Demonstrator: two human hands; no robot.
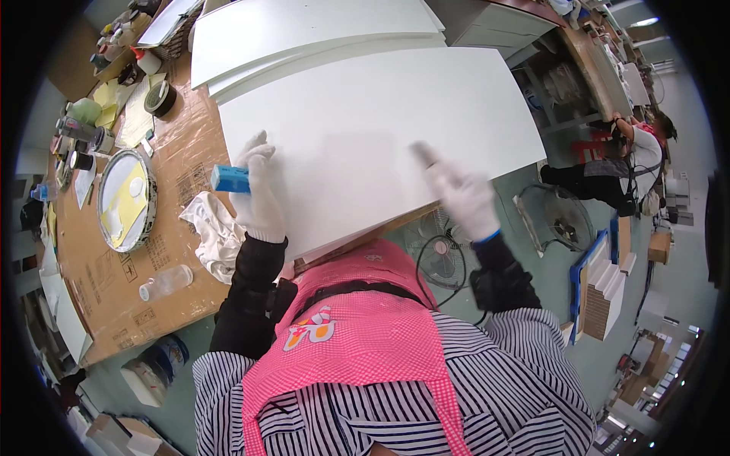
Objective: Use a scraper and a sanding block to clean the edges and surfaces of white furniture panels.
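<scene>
A large white panel (350, 99) lies before me, overhanging the table's right edge. At its left edge is my left hand (260, 194), in a white glove, with a small blue block (230, 178) jutting out from its outer side. The fingers look bent around the block, partly hidden. Over the right part of the panel my right hand (462, 197), also gloved, is closed on a dark grey block (423, 153). That block and the fingers are smeared by motion. A faint pinkish patch shows on the panel between the hands.
More white panels (304, 34) are stacked behind. On the cardboard-covered table (99, 266) lie a white cloth (213, 235), a clear bottle (166, 283), a round tray (152, 197) and a tape roll (160, 99). Floor fans (563, 220) stand at right; another person (639, 163) is beyond.
</scene>
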